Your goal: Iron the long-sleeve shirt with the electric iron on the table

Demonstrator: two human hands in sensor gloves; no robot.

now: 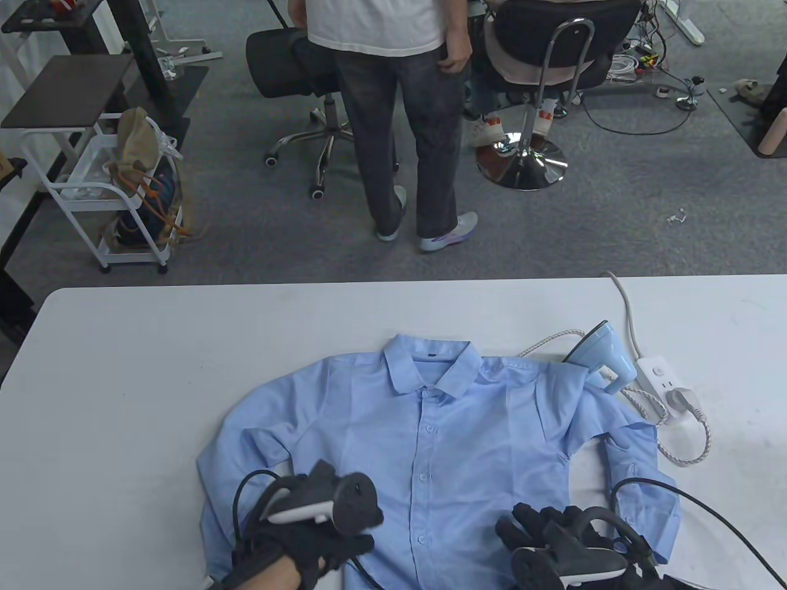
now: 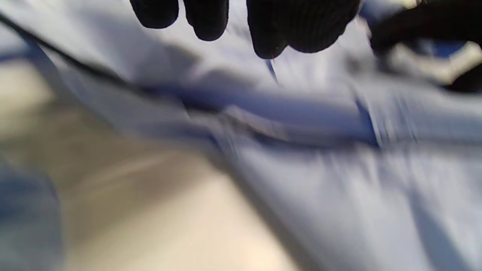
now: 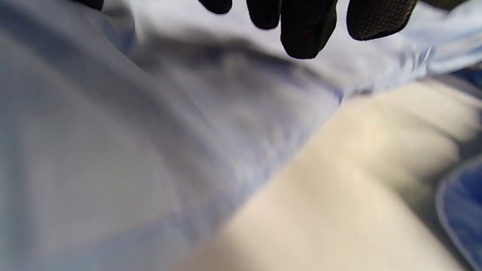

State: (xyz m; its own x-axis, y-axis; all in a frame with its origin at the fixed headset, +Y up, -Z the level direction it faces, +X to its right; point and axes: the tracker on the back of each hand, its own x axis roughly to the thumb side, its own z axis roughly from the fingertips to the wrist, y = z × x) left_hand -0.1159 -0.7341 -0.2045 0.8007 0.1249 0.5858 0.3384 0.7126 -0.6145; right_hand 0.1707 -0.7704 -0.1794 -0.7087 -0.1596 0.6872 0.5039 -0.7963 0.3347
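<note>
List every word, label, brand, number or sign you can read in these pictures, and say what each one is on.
None can be read.
Shirt: a dark spot inside the collar, too small to tell whether it bears text.
Power strip: no legible marking.
Iron: no visible text.
Both wrist views: too blurred to show any text.

- Long-sleeve shirt (image 1: pixel 442 442): pale blue, buttoned, spread front-up on the white table (image 1: pixel 123 369), collar at the far side, both sleeves folded in along the body.
- Electric iron (image 1: pixel 605 356): pale blue, standing on its heel just beyond the shirt's right shoulder, its cord plugged in.
</note>
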